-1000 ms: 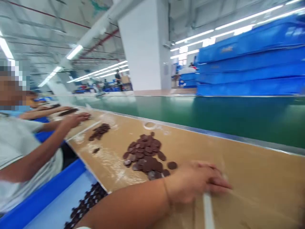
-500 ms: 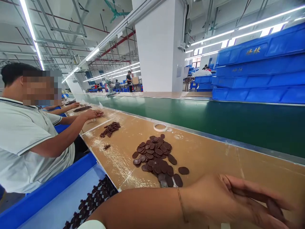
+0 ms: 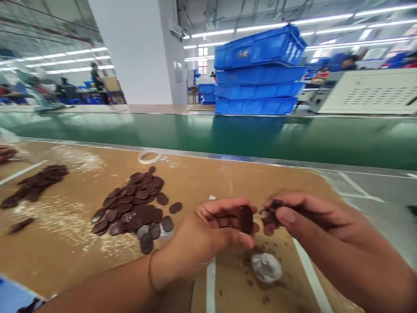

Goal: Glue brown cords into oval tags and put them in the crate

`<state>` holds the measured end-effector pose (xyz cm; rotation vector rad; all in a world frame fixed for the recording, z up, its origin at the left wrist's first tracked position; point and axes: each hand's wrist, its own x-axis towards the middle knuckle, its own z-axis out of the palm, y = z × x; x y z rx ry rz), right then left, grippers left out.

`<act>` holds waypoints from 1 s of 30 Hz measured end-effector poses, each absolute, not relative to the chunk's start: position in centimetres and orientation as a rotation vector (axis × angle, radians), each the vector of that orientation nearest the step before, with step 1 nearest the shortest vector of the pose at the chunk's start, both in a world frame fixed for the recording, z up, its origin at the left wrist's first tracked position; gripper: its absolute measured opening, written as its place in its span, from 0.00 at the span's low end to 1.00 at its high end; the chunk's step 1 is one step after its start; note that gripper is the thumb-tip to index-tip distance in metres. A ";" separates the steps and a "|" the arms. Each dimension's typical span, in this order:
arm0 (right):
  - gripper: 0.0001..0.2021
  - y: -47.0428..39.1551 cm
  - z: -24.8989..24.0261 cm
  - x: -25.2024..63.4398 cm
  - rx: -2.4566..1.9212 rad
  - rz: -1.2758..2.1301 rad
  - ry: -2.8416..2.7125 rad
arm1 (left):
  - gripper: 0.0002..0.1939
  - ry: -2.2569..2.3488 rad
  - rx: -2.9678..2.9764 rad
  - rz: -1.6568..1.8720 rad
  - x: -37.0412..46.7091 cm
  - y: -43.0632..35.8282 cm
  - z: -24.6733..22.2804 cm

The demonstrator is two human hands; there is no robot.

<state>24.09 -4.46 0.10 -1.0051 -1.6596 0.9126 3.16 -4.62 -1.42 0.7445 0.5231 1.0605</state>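
My left hand point(image 3: 211, 230) pinches a dark brown oval disc point(image 3: 246, 219) upright between thumb and fingers. Just to its right, my right hand point(image 3: 302, 221) is closed on a small dark brown piece point(image 3: 273, 212), irregular in outline and blurred, held close to the disc but apart from it. Left of my hands lies a heap of similar oval discs point(image 3: 140, 195) on the brown tabletop point(image 3: 202, 178). Below the right hand sits a whitish, crumpled-looking round object point(image 3: 266, 267) with dark crumbs scattered about it.
A white tape ring point(image 3: 149, 157) lies behind the heap. Strips of small dark pieces point(image 3: 39, 182) are at the left. A green conveyor belt point(image 3: 182, 130) runs behind the table, with stacked blue crates point(image 3: 257, 82) beyond. A crate corner point(image 3: 13, 295) shows lower left.
My view has swung right and down. My left hand, earlier stretched at the lower right with a disc, is now before me, and my right hand has come into view. The co-worker is mostly out of frame.
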 end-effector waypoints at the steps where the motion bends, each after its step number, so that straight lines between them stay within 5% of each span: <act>1: 0.06 -4.6 0.7 23.5 -0.966 0.963 -1.663 | 0.22 0.518 0.754 1.048 3.2 -4.7 -1.5; 9: 0.08 -5.1 2.0 22.1 -0.781 1.210 -1.637 | 0.19 0.549 0.797 1.033 3.4 -4.9 -1.4; 30: 0.03 -5.0 0.9 22.1 -0.884 1.033 -1.790 | 0.18 0.629 0.753 1.041 3.4 -5.2 -0.5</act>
